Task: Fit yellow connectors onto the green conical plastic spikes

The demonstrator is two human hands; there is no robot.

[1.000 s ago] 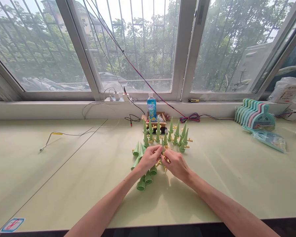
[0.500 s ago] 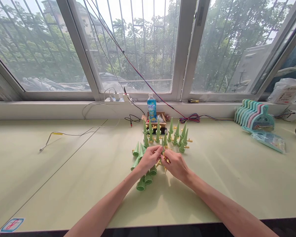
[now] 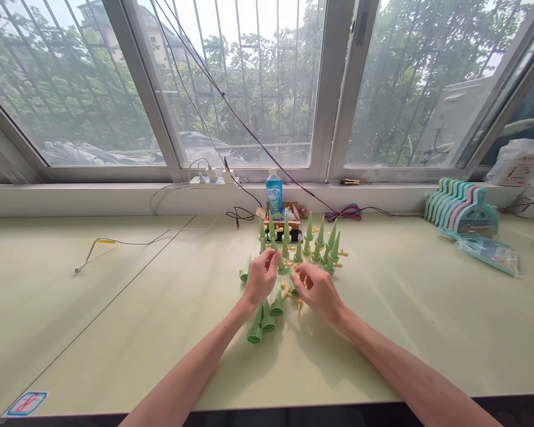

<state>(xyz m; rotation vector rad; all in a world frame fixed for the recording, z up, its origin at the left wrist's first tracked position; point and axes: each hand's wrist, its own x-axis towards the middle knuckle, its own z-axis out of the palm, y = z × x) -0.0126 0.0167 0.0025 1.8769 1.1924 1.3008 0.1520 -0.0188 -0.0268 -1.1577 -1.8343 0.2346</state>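
Note:
My left hand (image 3: 262, 276) is closed, its fingertips pinching a green plastic cone (image 3: 280, 267) that tilts with its tip up and leftward. A small yellow peg (image 3: 288, 264) sticks out from that cone's side. To its right, my right hand (image 3: 318, 289) has curved fingers with a gap between thumb and forefinger. Its fingertips are close beside another green cone (image 3: 293, 288); whether they touch it I cannot tell. Loose yellow pegs (image 3: 287, 293) lie between the hands. Several green cones (image 3: 267, 322) lie near my left wrist, their hollow ends toward me.
Beyond my hands stand several upright green cones (image 3: 331, 255) with yellow pegs. Behind them are a small cardboard box (image 3: 293, 224), a blue-labelled bottle (image 3: 275, 196) and coiled cable (image 3: 347, 212). Pastel plastic dustpan-like pieces (image 3: 463, 207) stand at the right. A white cable (image 3: 129, 242) crosses the left side.
My hands have moved apart. The left has shifted left with the green cone, and the right's fingers have loosened. Fewer cones show beside my left hand.

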